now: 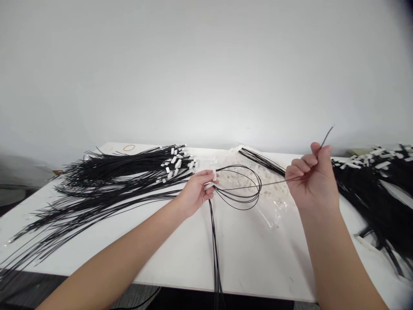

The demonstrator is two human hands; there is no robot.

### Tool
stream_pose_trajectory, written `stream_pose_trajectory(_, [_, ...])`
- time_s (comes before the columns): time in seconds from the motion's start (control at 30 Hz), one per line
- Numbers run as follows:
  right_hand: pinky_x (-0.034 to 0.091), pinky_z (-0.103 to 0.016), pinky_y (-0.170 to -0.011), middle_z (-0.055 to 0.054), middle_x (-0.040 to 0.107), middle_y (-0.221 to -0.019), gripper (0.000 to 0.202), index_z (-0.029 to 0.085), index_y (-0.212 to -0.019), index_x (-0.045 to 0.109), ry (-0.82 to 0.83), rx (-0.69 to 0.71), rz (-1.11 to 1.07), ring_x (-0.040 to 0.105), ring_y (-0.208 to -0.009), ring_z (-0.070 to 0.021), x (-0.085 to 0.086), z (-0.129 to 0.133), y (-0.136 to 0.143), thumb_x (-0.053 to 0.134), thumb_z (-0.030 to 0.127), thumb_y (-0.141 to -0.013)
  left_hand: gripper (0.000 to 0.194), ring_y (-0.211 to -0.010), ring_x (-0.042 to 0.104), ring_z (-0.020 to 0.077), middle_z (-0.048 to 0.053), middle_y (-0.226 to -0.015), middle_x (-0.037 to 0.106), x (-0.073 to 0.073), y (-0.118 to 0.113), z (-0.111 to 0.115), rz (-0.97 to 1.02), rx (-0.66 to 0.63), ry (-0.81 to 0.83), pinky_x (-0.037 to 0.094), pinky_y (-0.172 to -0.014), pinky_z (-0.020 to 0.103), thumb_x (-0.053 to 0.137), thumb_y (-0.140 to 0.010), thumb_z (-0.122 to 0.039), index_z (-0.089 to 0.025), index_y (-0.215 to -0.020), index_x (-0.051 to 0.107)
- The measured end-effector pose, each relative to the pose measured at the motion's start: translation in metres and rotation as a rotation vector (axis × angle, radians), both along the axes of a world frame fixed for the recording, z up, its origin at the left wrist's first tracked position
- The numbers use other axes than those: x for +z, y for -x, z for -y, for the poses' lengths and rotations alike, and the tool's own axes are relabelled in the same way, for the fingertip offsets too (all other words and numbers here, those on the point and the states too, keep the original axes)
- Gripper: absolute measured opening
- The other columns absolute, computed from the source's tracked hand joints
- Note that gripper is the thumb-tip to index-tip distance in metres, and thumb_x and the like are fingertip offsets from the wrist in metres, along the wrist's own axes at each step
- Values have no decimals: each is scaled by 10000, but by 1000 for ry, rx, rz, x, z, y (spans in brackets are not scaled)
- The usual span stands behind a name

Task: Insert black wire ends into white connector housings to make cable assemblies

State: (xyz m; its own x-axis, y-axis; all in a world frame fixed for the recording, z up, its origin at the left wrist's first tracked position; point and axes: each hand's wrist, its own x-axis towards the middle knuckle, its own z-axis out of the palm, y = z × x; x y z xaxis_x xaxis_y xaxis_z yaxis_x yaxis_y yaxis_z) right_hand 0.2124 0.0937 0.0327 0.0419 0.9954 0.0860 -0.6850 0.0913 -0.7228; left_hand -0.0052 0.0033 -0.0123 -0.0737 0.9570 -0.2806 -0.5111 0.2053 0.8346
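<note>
Near the middle of the table, my left hand [198, 191] is closed on small white connectors [210, 185]. Thin black wires [254, 200] loop out to the right of these connectors, and more strands hang from them over the table's front edge. My right hand [311, 176] is raised at the right, its fingers curled round a single black wire [274, 184]. That wire runs taut back towards the loops, and its free tip sticks up above the fist. Part of the connectors is hidden by my left fingers.
A large bundle of black wires with white connectors [122, 172] lies on the left. Behind my hands is a clear plastic bag [274, 206] of small whitish pieces, with several black wires [261, 160] on it. More connector-ended wires [374, 206] lie right. An orange rubber band [129, 147] rests at the back.
</note>
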Motion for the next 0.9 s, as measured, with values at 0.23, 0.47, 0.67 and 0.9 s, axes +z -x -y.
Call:
stream_pose_trajectory(0.23, [178,-182,-365,68,285,-446,216,159,-738,622,-121,359,742,229,-397,-25,-7,30,26,651,357,-657,139,-449,327,12,1,-758,512,2,0,1,-65,-40,-17,252,-429,175,577,-713,-258,-162,-795,520])
stream_pose_trajectory(0.47, [231,-183,-419,43,296,-482,180,170,-696,608,-334,276,1191,259,-455,-45,-15,44,44,535,330,-733,163,-447,320,9,2,-756,519,6,-3,4,-84,-56,-49,246,-434,173,593,-704,-278,-158,-792,528])
stream_pose_trajectory(0.67, [257,-186,-437,44,310,-472,159,188,-680,597,-366,222,1267,270,-458,-53,-17,44,44,523,317,-735,175,-457,331,5,6,-771,517,8,-3,5,-107,-75,-68,253,-444,169,588,-717,-293,-158,-822,554])
stream_pose_trajectory(0.9, [250,-185,-434,43,306,-466,161,186,-665,599,-400,217,1287,263,-452,-52,-15,46,44,512,303,-734,184,-458,335,7,9,-758,518,9,-4,6,-130,-78,-84,256,-445,169,588,-721,-311,-161,-825,558])
